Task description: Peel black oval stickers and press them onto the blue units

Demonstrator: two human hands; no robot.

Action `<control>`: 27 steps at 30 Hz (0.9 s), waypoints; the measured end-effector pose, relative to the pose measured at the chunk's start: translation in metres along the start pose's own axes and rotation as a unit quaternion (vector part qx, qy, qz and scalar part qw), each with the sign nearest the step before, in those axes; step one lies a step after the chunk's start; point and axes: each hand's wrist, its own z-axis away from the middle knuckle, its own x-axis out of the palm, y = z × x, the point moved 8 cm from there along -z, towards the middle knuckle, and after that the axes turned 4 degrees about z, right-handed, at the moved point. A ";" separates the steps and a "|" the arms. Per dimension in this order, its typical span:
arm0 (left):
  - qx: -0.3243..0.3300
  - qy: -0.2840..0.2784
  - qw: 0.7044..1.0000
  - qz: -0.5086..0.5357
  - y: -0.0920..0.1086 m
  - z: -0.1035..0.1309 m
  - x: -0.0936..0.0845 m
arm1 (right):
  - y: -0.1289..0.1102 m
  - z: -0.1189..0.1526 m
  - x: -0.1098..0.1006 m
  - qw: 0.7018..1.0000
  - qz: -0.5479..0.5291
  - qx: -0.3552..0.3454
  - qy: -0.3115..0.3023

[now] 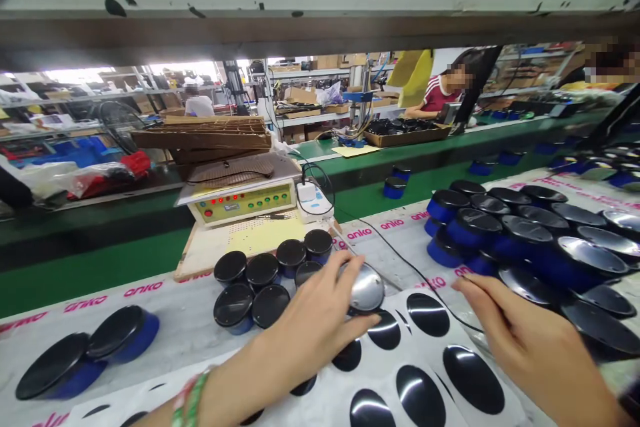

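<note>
Silver tops the round piece (368,289) at your left hand (311,312), and it sits just beyond the sticker sheet (410,351), near the middle of the tabletop (193,330). Your left fingers are clamped on this piece — fingertips over its left side, thumb at its near edge — and a green bracelet (198,392) circles that wrist. Your right hand (537,337) hangs by the right side of the sheet, its thumb and index finger drawn together at the tips; whether something thin is pinched there, you cannot tell from this view. Black ovals (473,379) lie in rows on the white backing, some of them hidden beneath your left forearm. Just behind your left hand stands a small cluster of black-topped tins (263,270), with a separate pair (123,331) well to its left. On your right, a larger group of blue tins (500,230) is piled close behind your right hand. A black cable (400,251) runs between that pile and the sheet, toward a white power strip (315,203) beside a control box (245,202) with lit red and green lamps. Across the green belt (100,280), a person in a red shirt (436,95) sits near a cardboard tray (413,139).
</note>
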 end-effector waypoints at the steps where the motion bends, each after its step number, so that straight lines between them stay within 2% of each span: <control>1: 0.011 -0.025 1.000 -0.014 0.004 -0.010 0.013 | -0.003 -0.014 0.010 0.998 0.022 0.038 -0.045; 3: 0.013 -0.046 0.998 -0.051 0.004 -0.026 0.032 | -0.009 -0.042 0.033 0.986 0.060 0.096 -0.119; 5: -0.001 -0.050 0.996 -0.075 -0.005 -0.034 0.040 | -0.013 -0.074 0.053 0.979 0.081 0.119 -0.144; 7: -0.016 -0.050 0.994 -0.093 -0.017 -0.033 0.042 | -0.009 -0.108 0.076 0.972 0.100 0.138 -0.160; 11: -0.043 -0.032 0.990 -0.131 -0.033 -0.018 0.038 | 0.022 -0.168 0.113 0.956 0.134 0.207 -0.158; 14: -0.064 -0.021 0.987 -0.144 -0.037 -0.004 0.033 | 0.042 -0.195 0.123 0.947 0.130 0.251 -0.154; 16: -0.075 -0.007 0.992 -0.105 -0.040 0.006 0.025 | 0.046 -0.206 0.123 0.945 0.113 0.262 -0.161; 18: -0.088 0.032 0.996 -0.005 -0.043 0.015 0.007 | 0.041 -0.213 0.119 0.949 0.088 0.252 -0.169; 20: -0.118 0.089 0.979 0.144 -0.048 0.022 -0.016 | 0.024 -0.216 0.109 0.957 0.057 0.224 -0.176; 22: -0.158 0.140 0.922 0.325 -0.052 0.026 -0.034 | -0.006 -0.208 0.092 0.968 0.016 0.176 -0.179; 24: -0.186 0.159 0.821 0.515 -0.049 0.026 -0.040 | -0.049 -0.187 0.070 0.976 -0.040 0.105 -0.186; 26: -0.187 0.119 0.711 0.667 -0.033 0.025 -0.035 | -0.099 -0.153 0.050 0.970 -0.110 0.016 -0.214; 27: -0.183 0.088 0.667 0.717 -0.022 0.027 -0.031 | -0.131 -0.133 0.040 0.953 -0.172 -0.068 -0.239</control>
